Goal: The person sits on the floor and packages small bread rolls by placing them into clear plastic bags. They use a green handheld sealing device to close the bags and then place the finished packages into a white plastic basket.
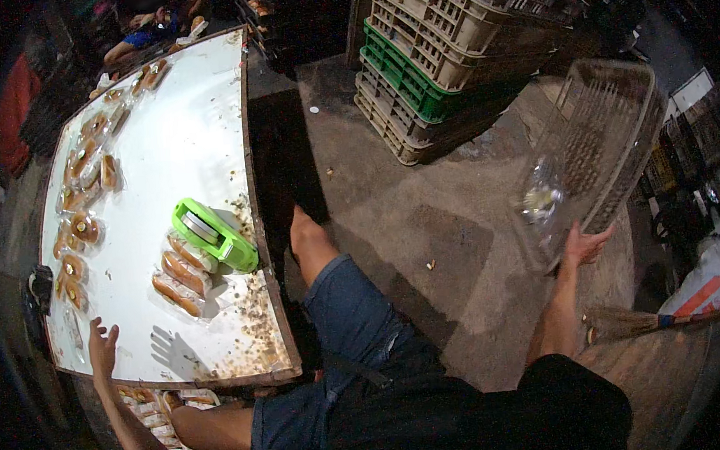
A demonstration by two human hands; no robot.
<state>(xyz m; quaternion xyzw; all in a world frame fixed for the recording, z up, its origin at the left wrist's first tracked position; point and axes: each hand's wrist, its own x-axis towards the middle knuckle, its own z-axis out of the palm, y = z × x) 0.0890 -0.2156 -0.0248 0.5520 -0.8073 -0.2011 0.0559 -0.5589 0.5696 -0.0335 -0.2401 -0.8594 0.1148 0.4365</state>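
My left hand [103, 346] hovers with spread fingers over the near left corner of the white table [163, 144], holding nothing. My right hand [584, 245], out to the right above the floor, grips the near end of a plastic crate [624, 141], which is tilted and blurred. Clear plastic packaging [540, 195] shows at the crate's left side. On the table a green tape dispenser [215, 235] lies against several wrapped bread rolls [179, 278]. More wrapped buns [85, 226] line the table's far left side.
Stacked plastic crates [412, 67], one green, stand on the floor ahead. A straw broom [629, 323] lies at the right, near a white sack [712, 277]. Below the table's near edge, a crate holds wrapped rolls [155, 420]. Another person's hands [152, 18] show beyond the table's far end.
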